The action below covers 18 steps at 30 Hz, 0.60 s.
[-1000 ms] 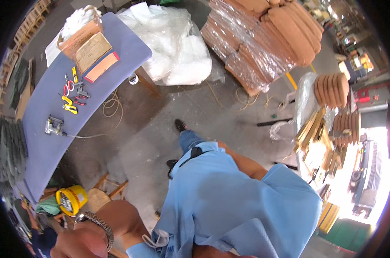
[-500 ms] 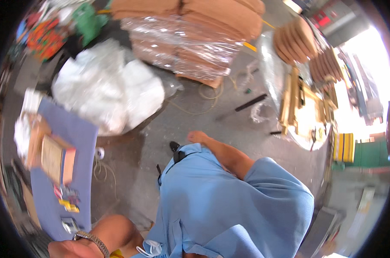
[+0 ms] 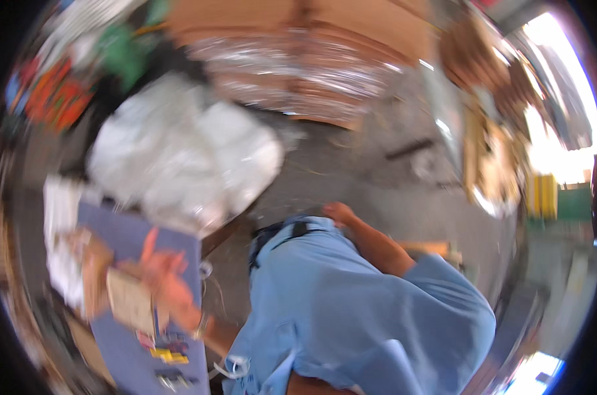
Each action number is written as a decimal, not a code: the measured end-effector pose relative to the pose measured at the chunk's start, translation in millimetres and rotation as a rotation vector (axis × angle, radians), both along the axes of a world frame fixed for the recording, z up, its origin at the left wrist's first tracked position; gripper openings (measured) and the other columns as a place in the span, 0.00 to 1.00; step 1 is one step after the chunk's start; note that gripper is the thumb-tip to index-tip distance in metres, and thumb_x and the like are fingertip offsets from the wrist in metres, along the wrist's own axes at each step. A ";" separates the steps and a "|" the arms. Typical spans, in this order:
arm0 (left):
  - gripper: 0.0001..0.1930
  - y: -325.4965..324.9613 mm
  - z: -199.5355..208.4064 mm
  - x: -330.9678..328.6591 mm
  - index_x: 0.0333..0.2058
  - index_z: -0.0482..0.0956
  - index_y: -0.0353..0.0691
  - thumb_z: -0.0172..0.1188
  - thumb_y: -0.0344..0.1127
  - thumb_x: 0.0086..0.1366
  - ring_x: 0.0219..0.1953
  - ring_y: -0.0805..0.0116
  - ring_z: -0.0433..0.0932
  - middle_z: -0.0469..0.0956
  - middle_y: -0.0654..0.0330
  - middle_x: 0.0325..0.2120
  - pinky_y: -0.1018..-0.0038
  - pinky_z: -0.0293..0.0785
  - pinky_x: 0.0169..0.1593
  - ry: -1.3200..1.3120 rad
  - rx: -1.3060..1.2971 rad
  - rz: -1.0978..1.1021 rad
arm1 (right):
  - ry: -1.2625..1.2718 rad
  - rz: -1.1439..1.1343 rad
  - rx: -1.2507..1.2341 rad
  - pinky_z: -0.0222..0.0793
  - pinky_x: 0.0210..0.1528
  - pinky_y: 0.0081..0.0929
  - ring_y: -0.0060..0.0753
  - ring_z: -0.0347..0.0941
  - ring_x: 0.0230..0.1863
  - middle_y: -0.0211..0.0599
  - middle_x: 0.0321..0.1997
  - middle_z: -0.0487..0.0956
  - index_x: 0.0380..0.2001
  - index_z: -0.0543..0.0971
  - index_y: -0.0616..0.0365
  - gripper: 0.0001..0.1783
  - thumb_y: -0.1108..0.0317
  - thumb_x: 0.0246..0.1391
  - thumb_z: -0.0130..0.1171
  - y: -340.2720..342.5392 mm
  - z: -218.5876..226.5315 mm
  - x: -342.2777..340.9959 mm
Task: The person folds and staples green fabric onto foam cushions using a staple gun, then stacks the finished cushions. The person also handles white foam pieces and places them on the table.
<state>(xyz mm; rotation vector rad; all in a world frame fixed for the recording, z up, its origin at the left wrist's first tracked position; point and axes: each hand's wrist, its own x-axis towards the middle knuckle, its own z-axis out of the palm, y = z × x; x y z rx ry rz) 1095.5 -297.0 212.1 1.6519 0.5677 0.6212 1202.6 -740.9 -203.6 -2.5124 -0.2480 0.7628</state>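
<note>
The picture is very blurry, because the head is turning fast.

The left hand (image 3: 163, 273) reaches out over a blue table (image 3: 124, 230) on the person's left side. The fingers look spread apart and point up and away. The hand is open and holds nothing that I can see. It hovers near the right edge of the table, just beside a flat brown board (image 3: 129, 299) that lies there. I cannot tell if the fingers touch the board or only hang above it.

The board looks thin, stiff and light, like a small slab of wood or card. I think it would be easy to lift with one hand. A good place to hold it is by its long edges, thumb on one side and fingers on the other. It does not look slippery or easy to break.

The left arm is stretched out, with a band at the wrist. The right hand (image 3: 338, 212) rests low by the blue shirt (image 3: 351, 309), away from the table. Blur hides its fingers, so I cannot tell if it is open or closed.

Small yellow tools (image 3: 167, 355) lie near the table's near edge. A big white bag (image 3: 180, 158) sits past its far edge.
</note>
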 end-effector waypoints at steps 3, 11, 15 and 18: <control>0.20 29.2 -6.6 33.1 0.58 0.81 0.42 0.66 0.39 0.70 0.31 0.76 0.79 0.82 0.63 0.30 0.76 0.76 0.37 0.182 0.380 -0.101 | 0.071 -0.058 -0.083 0.78 0.42 0.39 0.41 0.84 0.38 0.44 0.33 0.84 0.41 0.86 0.52 0.20 0.49 0.57 0.60 -12.4 6.7 -11.3; 0.22 92.9 -57.5 52.0 0.59 0.80 0.37 0.68 0.36 0.70 0.32 0.76 0.80 0.83 0.61 0.30 0.78 0.77 0.39 0.086 -0.025 0.088 | 0.346 0.271 0.078 0.78 0.37 0.39 0.39 0.84 0.32 0.44 0.34 0.86 0.42 0.86 0.56 0.19 0.54 0.57 0.61 99.6 33.0 82.4; 0.21 130.3 -84.2 65.0 0.58 0.81 0.36 0.68 0.37 0.70 0.32 0.76 0.79 0.83 0.60 0.30 0.77 0.78 0.39 0.138 -0.131 0.276 | 0.282 0.532 0.147 0.78 0.33 0.37 0.37 0.84 0.29 0.42 0.34 0.86 0.42 0.86 0.58 0.18 0.56 0.57 0.62 179.9 21.9 171.0; 0.19 180.0 -94.4 93.0 0.56 0.82 0.35 0.68 0.37 0.69 0.30 0.75 0.79 0.83 0.59 0.30 0.76 0.77 0.37 0.212 0.060 0.437 | 0.593 0.166 -0.020 0.77 0.27 0.32 0.32 0.83 0.28 0.38 0.33 0.85 0.42 0.85 0.57 0.14 0.61 0.58 0.62 258.7 21.9 238.1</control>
